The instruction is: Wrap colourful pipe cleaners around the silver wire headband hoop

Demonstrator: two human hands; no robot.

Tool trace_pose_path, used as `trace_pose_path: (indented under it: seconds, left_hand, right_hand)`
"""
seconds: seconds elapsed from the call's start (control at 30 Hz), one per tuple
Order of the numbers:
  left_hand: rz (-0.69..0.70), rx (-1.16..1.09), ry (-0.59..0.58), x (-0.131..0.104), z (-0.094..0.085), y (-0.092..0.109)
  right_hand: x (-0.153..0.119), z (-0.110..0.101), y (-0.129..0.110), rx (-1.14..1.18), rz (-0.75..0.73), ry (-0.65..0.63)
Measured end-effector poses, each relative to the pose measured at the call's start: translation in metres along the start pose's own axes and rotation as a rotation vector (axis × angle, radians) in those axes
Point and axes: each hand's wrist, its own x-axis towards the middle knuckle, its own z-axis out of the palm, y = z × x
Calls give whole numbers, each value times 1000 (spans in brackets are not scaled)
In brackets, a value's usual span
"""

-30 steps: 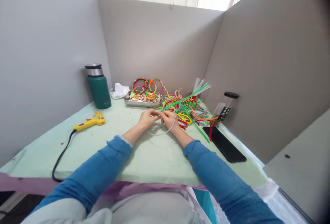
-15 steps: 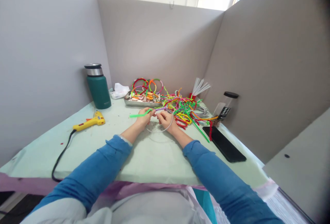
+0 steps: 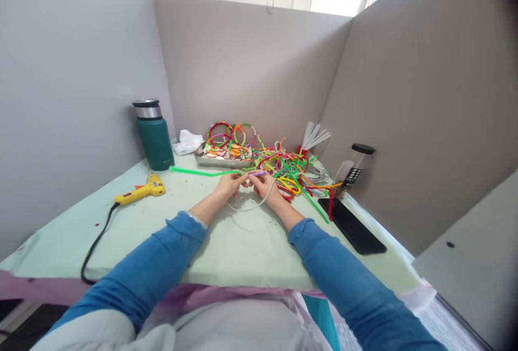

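Note:
Near the middle of the table, my left hand (image 3: 229,186) pinches a green pipe cleaner (image 3: 194,171), whose long free end points left. Close beside it, my right hand (image 3: 266,188) has its fingers closed on a white hoop (image 3: 253,208) that carries a purple wrapped stretch (image 3: 259,173) at its far side. The fingertips of both hands nearly meet at the hoop, where green and purple come together. The lower part of the hoop hangs as a thin white curve between my wrists. The exact grip at the fingertips is too small to tell.
Behind my hands are a metal tray (image 3: 224,163) of small pieces, wrapped hoops (image 3: 220,134) and a pipe cleaner pile (image 3: 289,167). A yellow glue gun (image 3: 140,193) and green bottle (image 3: 156,143) stand left; a black phone (image 3: 352,225) and clear jar (image 3: 353,170) are right.
The green pipe cleaner's free end now reaches much farther left and a little higher. Both hands have shifted slightly, with the fingertips closer together at the hoop.

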Motion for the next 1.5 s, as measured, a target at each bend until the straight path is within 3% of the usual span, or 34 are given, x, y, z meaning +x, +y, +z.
trace_pose_path:
  seconds: [0.23, 0.5, 0.7, 0.87, 1.17, 1.33, 1.5]
  left_hand:
    - [-72, -53, -95, 1, -3, -4]
    - [-165, -47, -104, 0, -4, -5]
    - [-137, -3, -119, -7, -4, 0]
    - [-110, 53, -127, -2, -2, -8]
    - [37, 439, -63, 6, -3, -13]
    - [40, 444, -57, 5, -4, -12]
    - [-34, 274, -72, 1, -2, -8]
  right_hand:
    - [2, -4, 7, 36, -2, -2]
    - [1, -5, 16, 16, 1, -47]
    - [2, -8, 19, -21, 68, -95]
    - [0, -10, 12, -26, 96, -93]
    - [-2, -9, 6, 22, 108, -80]
    - [-2, -11, 8, 30, 98, -98]
    - [-3, -12, 10, 43, 97, -102]
